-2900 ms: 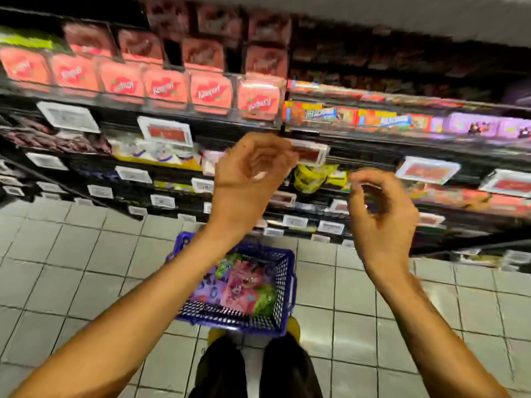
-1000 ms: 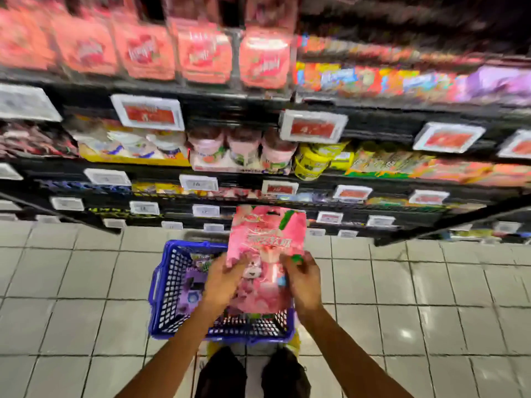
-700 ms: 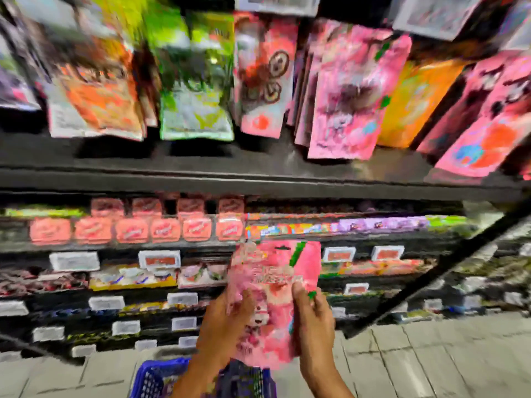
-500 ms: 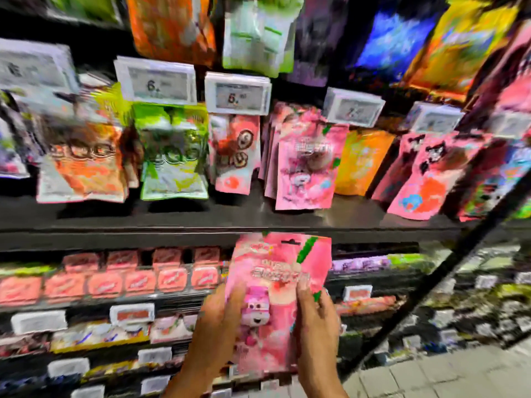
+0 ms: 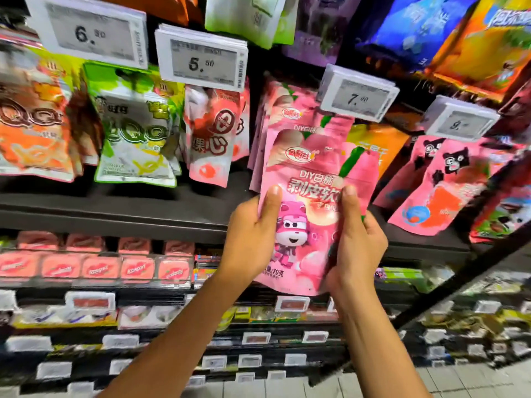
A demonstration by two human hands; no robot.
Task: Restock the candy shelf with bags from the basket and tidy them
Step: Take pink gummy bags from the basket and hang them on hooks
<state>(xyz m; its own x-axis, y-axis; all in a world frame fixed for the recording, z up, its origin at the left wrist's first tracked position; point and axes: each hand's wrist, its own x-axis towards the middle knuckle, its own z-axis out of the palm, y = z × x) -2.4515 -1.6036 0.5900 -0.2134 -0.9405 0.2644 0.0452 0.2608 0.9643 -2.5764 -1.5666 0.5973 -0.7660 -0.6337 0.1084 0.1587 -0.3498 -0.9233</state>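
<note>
At far left an orange bag (image 5: pixel 31 133) hangs blurred at the frame edge, and just beside it a green bag (image 5: pixel 135 145) marked QQ hangs under the 6.50 tag (image 5: pixel 90 31). Next comes a red-and-white bag (image 5: pixel 214 139) below the 5.50 tag (image 5: pixel 202 60); all three hang with their lower edges just above the dark shelf (image 5: pixel 115 205). Under that shelf runs a row of pink boxes (image 5: pixel 97 268), and lower still more shelves with small tags, too blurred to read. Toward the middle, the left hand (image 5: pixel 251 239) grips the left edge of a pink bag (image 5: pixel 309 225), thumb flat on its front and fingers behind. The bag is held upright in front of the shelf, its top overlapping a stack of matching pink bags (image 5: pixel 287 116) hanging beneath the 7.00 tag (image 5: pixel 357 96); whether it touches them cannot be told. The right hand (image 5: pixel 357 245) clasps the bag's right edge the same way, thumb on the front. Behind it peeks a yellow-orange bag (image 5: pixel 376 145). Farther right, pink bear bags (image 5: pixel 448 182) lean at a tilt under a fourth tag (image 5: pixel 459 122), and a dark diagonal bar (image 5: pixel 465 271) crosses the lower right corner.
</note>
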